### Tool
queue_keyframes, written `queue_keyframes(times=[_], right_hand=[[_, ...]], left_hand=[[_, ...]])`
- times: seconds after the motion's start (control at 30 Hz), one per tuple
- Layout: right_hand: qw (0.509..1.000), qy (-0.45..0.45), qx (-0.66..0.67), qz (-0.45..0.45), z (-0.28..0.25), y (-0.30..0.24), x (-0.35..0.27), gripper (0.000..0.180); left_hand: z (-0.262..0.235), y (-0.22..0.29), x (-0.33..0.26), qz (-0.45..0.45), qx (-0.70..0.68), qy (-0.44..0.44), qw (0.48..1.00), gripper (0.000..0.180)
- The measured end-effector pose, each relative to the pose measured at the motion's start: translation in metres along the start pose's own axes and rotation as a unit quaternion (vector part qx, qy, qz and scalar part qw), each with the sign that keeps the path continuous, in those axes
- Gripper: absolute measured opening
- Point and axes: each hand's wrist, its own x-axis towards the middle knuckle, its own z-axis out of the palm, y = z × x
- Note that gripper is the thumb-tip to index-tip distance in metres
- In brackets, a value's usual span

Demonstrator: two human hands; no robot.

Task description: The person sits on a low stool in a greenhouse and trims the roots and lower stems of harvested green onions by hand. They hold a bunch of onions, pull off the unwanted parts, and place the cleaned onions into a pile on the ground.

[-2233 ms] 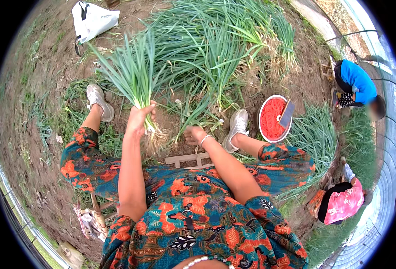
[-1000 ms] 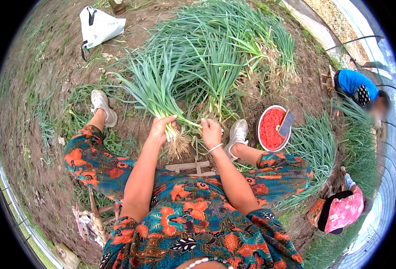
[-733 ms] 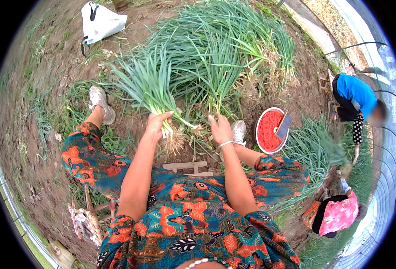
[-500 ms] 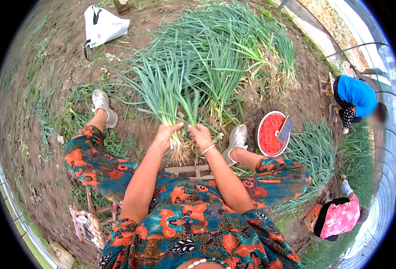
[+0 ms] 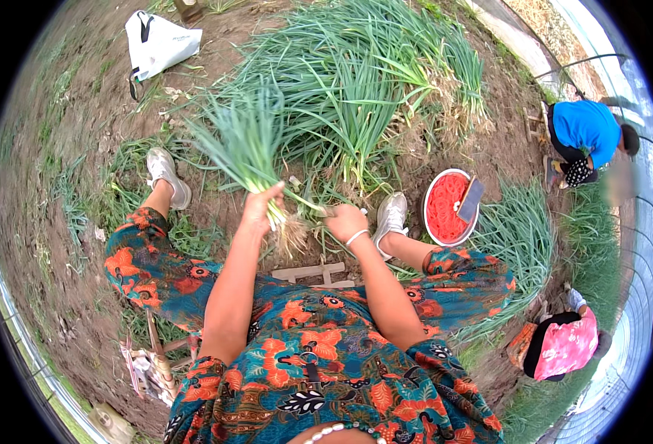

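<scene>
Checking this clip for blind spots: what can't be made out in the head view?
- Left hand: its palm and grip on the green onion bunch are turned away.
- Right hand: fingertips buried among stalks; a grasp cannot be confirmed.
- Red bowl: contents too small to identify.
- Person in blue: hands hidden behind their body, bent by the fisheye rim.
- White bag: contents unseen.

green onions [image 5: 248,144] | white bag [image 5: 156,44] | red bowl [image 5: 448,207] | dress [image 5: 304,355] teal, orange floral
</scene>
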Motion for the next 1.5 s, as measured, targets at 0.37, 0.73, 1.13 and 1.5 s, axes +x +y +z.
queue_keyframes(times=[0.37,0.73,1.13,1.5], right_hand=[[0.917,-0.057,0.384,-0.09,-0.011,-0.014,0.002,0.048],[0.698,0.041,0.686,0.202,-0.019,0.011,0.013,0.034],[0.966,-0.036,0.197,-0.166,-0.004,-0.052,-0.009,0.031],[0.885,0.208,0.389,0.151,0.023,0.077,0.107,0.036]], left_hand=[[0.004,0.006,0.002,-0.009,-0.012,-0.028,1.0,0.015],[-0.009,0.012,0.012,0.023,-0.097,-0.026,0.995,0.018],[-0.007,-0.034,0.012,-0.088,-0.119,-0.053,0.988,0.034],[0.0,0.059,-0.001,0.009,-0.03,-0.095,0.995,0.014]])
